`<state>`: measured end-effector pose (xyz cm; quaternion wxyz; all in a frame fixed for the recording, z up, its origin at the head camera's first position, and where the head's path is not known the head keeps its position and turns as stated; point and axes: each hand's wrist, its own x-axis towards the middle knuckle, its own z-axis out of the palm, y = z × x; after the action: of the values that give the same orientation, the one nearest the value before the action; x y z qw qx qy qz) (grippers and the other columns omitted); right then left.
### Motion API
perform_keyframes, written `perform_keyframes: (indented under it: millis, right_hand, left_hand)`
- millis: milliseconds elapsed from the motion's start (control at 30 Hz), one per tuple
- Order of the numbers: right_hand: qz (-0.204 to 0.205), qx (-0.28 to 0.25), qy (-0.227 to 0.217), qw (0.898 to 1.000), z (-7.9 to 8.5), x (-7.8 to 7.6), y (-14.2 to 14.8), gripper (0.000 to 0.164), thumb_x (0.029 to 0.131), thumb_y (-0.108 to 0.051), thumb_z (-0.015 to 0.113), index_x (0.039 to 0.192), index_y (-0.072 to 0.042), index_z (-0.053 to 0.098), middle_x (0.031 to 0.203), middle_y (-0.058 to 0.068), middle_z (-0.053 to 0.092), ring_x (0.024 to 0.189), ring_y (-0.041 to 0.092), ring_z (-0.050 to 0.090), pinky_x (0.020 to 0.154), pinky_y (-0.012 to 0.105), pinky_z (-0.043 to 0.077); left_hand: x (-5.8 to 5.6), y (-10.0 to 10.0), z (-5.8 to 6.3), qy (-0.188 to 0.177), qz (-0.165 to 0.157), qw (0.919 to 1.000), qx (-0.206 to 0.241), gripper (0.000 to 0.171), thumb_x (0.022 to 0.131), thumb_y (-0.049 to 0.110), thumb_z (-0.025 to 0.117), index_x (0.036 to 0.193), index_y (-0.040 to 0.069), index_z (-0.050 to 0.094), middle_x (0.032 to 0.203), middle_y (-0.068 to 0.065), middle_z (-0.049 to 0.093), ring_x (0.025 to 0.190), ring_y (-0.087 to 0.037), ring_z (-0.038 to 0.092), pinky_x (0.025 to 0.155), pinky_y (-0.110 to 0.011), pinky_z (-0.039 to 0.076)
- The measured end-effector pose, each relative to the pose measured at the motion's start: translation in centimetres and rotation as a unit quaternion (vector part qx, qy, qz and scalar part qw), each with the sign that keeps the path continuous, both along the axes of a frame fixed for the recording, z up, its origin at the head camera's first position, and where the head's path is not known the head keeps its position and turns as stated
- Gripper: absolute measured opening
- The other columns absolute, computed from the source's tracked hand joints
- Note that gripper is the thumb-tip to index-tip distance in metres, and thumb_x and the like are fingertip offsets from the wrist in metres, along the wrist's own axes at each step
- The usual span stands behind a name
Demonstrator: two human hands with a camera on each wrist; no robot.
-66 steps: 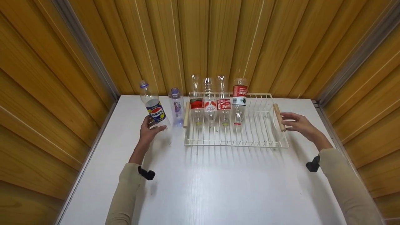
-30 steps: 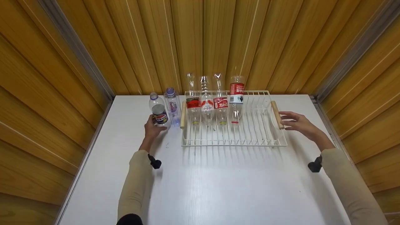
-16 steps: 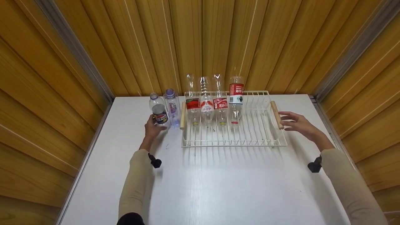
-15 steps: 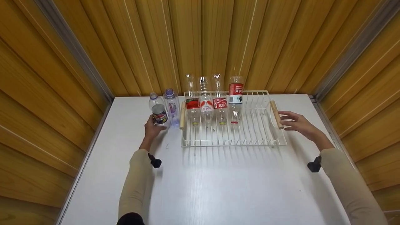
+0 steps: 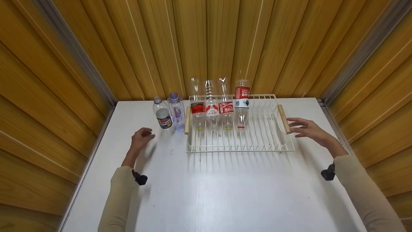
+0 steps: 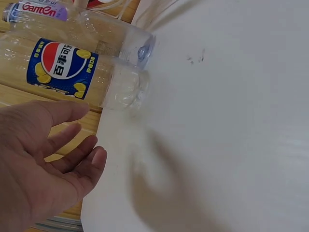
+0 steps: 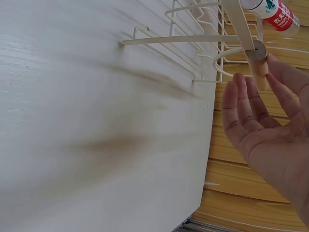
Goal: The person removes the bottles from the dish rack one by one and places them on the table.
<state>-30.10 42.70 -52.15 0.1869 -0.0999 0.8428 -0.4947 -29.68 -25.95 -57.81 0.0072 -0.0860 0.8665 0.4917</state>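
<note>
An upright clear Pepsi bottle [image 5: 164, 120] with a blue label stands on the table, no hand on it. My left hand [image 5: 141, 140] is beside it at the left, fingers loosely bent around nothing; in the left wrist view a gap separates the hand [image 6: 53, 159] from the bottle's base. Just right of the Pepsi bottle stands a slim purple-capped bottle [image 5: 176, 112]. My right hand [image 5: 310, 130] is at the right wooden handle [image 5: 284, 119] of a white wire rack [image 5: 241, 150]. In the right wrist view its relaxed fingers reach around the handle's end [image 7: 257, 67] without a tight grip.
Several empty plastic bottles stand neck-down in the rack's left half, among them a red-labelled bottle [image 5: 226, 107] and a larger red-and-white-labelled bottle [image 5: 242, 97]. A second wooden handle [image 5: 187, 120] is on the rack's left end. Wooden panels [image 5: 222, 42] rise behind the white table [image 5: 225, 193].
My left hand set the Pepsi bottle upright beside the purple-capped bottle, then let go and drew back left and toward me. My right hand has stayed at the rack's handle.
</note>
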Motion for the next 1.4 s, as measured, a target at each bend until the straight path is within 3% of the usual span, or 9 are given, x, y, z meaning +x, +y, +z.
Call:
perform_keyframes:
  millis: [133, 300, 367, 500, 600, 833, 1100, 1233, 1400]
  right_hand:
    - [-0.003, 0.003, 0.0, 1.0, 0.3, 0.4, 0.2, 0.064, 0.103, -0.025, 0.062, 0.157, -0.005, 0.035, 0.146, 0.027, 0.047, 0.106, -0.004, 0.064, 0.094, 0.026, 0.056]
    - [0.005, 0.004, 0.004, 1.0, 0.4, 0.5, -0.4, 0.062, 0.103, -0.024, 0.061, 0.157, -0.004, 0.036, 0.149, 0.028, 0.045, 0.107, -0.002, 0.063, 0.094, 0.026, 0.056]
    - [0.005, 0.011, 0.006, 1.0, 0.5, 0.5, -0.6, 0.062, 0.103, -0.023, 0.061, 0.157, -0.004, 0.036, 0.15, 0.027, 0.044, 0.111, 0.004, 0.063, 0.094, 0.026, 0.056]
    - [0.005, 0.023, 0.005, 1.0, 0.6, 0.6, -0.8, 0.063, 0.104, -0.024, 0.061, 0.158, -0.005, 0.035, 0.152, 0.026, 0.043, 0.115, 0.008, 0.061, 0.093, 0.025, 0.056]
    - [0.007, 0.022, 0.004, 1.0, 0.6, 0.7, -0.8, 0.063, 0.104, -0.026, 0.06, 0.158, -0.005, 0.035, 0.153, 0.027, 0.042, 0.112, 0.004, 0.061, 0.093, 0.026, 0.056]
    - [0.008, 0.008, -0.001, 1.0, 0.6, 0.9, -0.9, 0.064, 0.104, -0.025, 0.06, 0.158, -0.003, 0.032, 0.156, 0.029, 0.038, 0.106, -0.005, 0.06, 0.09, 0.022, 0.056]
    - [0.009, -0.006, 0.0, 1.0, 0.8, 1.0, -0.9, 0.064, 0.104, -0.023, 0.06, 0.158, -0.002, 0.032, 0.153, 0.029, 0.04, 0.113, 0.007, 0.064, 0.09, 0.024, 0.056]
    - [0.006, 0.0, 0.005, 1.0, 0.5, 1.0, -0.8, 0.064, 0.104, -0.024, 0.06, 0.157, -0.003, 0.033, 0.153, 0.029, 0.041, 0.115, 0.011, 0.064, 0.09, 0.023, 0.056]
    - [0.004, 0.005, 0.009, 1.0, 0.3, 1.2, -0.9, 0.063, 0.104, -0.027, 0.06, 0.157, -0.004, 0.034, 0.153, 0.029, 0.041, 0.118, 0.016, 0.063, 0.09, 0.022, 0.056]
  left_hand:
    - [1.6, 0.4, 0.6, -0.008, -0.037, 0.9992, 0.008, 0.037, 0.101, 0.014, 0.061, 0.131, -0.006, 0.058, 0.124, -0.024, 0.065, 0.112, -0.03, 0.064, 0.091, -0.033, 0.051]
    - [3.8, 1.4, 1.5, -0.028, -0.075, 0.9959, 0.041, 0.039, 0.102, 0.016, 0.061, 0.134, -0.006, 0.057, 0.125, -0.023, 0.065, 0.103, -0.016, 0.062, 0.089, -0.032, 0.053]
    - [4.8, 2.1, 2.7, -0.033, -0.09, 0.9936, 0.059, 0.038, 0.103, 0.015, 0.059, 0.135, -0.006, 0.056, 0.128, -0.026, 0.063, 0.104, -0.015, 0.062, 0.091, -0.035, 0.054]
    - [5.2, 2.8, 3.1, -0.041, -0.122, 0.9876, 0.091, 0.042, 0.104, 0.016, 0.058, 0.141, -0.003, 0.053, 0.135, -0.03, 0.059, 0.116, -0.026, 0.063, 0.097, -0.042, 0.053]
    - [4.6, 3.3, 2.1, -0.041, -0.133, 0.9844, 0.107, 0.047, 0.103, 0.022, 0.061, 0.146, 0.005, 0.051, 0.138, -0.028, 0.058, 0.121, -0.03, 0.061, 0.097, -0.041, 0.054]
    - [3.3, 6.5, 2.2, -0.034, -0.154, 0.9765, 0.147, 0.06, 0.102, 0.024, 0.064, 0.156, 0.015, 0.041, 0.141, -0.028, 0.056, 0.117, -0.029, 0.064, 0.097, -0.047, 0.054]
    - [1.3, 9.4, 2.9, -0.011, -0.135, 0.9786, 0.155, 0.057, 0.102, 0.023, 0.063, 0.155, 0.015, 0.044, 0.123, -0.015, 0.063, 0.102, -0.021, 0.064, 0.082, -0.03, 0.055]
    - [0.6, 10.3, 2.9, -0.009, -0.141, 0.9763, 0.164, 0.056, 0.101, 0.024, 0.064, 0.154, 0.017, 0.046, 0.115, -0.009, 0.062, 0.099, -0.024, 0.062, 0.081, -0.032, 0.055]
    - [0.1, 10.9, 2.5, -0.011, -0.146, 0.9739, 0.174, 0.062, 0.096, 0.021, 0.072, 0.153, 0.019, 0.048, 0.116, -0.009, 0.059, 0.092, -0.015, 0.058, 0.082, -0.034, 0.054]
